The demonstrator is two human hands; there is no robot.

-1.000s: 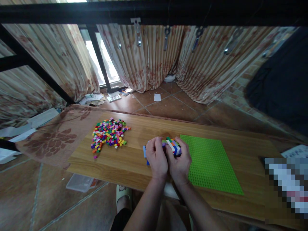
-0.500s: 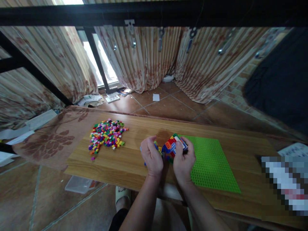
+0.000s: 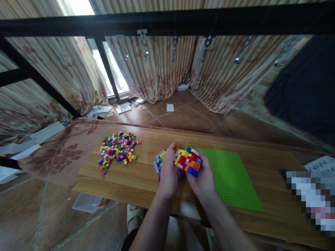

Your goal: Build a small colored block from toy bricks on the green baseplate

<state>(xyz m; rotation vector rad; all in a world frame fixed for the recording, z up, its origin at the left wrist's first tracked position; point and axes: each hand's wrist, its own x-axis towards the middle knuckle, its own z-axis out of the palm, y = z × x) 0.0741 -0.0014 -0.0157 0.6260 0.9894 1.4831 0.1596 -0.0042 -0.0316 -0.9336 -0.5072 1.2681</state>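
Observation:
Between my hands is a chunky block of joined toy bricks (image 3: 187, 160) in red, orange, yellow, blue, green and white. My right hand (image 3: 205, 176) grips it from the right and below, fingers curled round its edge. From the left, my left hand (image 3: 169, 170) presses its fingers against the block's side; its fingertips are partly hidden. Behind and beneath my left hand lies a small heap of loose bricks (image 3: 156, 165), mostly blue with some yellow, partly covered. Just right of my right hand, a green studded baseplate (image 3: 232, 181) lies flat on the wooden table.
A wide pile of small multicoloured bricks (image 3: 117, 148) is spread on the left of the wooden table (image 3: 146, 136). A clear plastic box (image 3: 87, 203) sits on the tiled floor below the near edge. A black bar (image 3: 162, 26) crosses above the table.
The brick block has been turned, so its yellow, orange and red face now shows. My left hand has come against it, and my right hand has shifted lower around it.

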